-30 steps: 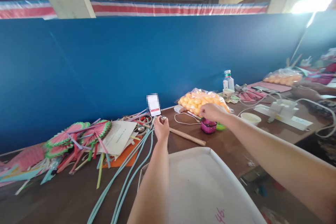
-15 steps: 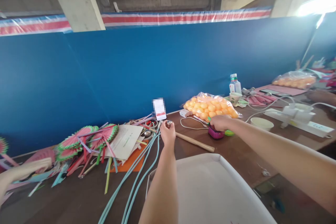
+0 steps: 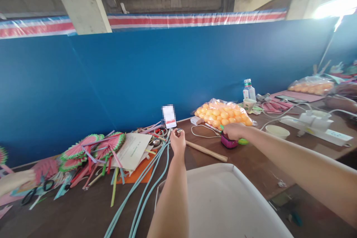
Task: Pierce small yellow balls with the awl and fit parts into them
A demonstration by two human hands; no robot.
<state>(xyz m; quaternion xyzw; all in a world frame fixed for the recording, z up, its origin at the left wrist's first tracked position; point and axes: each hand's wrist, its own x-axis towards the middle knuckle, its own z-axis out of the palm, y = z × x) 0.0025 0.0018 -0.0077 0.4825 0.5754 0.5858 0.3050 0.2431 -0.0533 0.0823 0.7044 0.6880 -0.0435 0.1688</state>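
My left hand (image 3: 178, 143) is closed, its fingertips around a small shiny metal piece (image 3: 179, 131) whose kind I cannot make out. It is raised over the table, just in front of a phone-like white screen (image 3: 169, 116). My right hand (image 3: 233, 131) reaches across to a small purple case (image 3: 229, 141) with bright green parts, and its fingers are closed at the top of it. The far side of that grip is hidden. Between the hands lies a wooden stick (image 3: 206, 151). Another shiny round metal piece (image 3: 156, 142) rests left of my left hand.
A white tray (image 3: 237, 171) lies in front of me. Behind my right hand is a bag of orange balls (image 3: 223, 113). Light-blue cords (image 3: 145, 189), paper fans (image 3: 83, 147) and scissors (image 3: 29, 195) lie left, by another person's hand (image 3: 19, 181). A power strip (image 3: 329, 134) stands right.
The other person's hand at the left has drawn back leftward, uncovering the scissors. Both my hands keep nearly the same place and grip.
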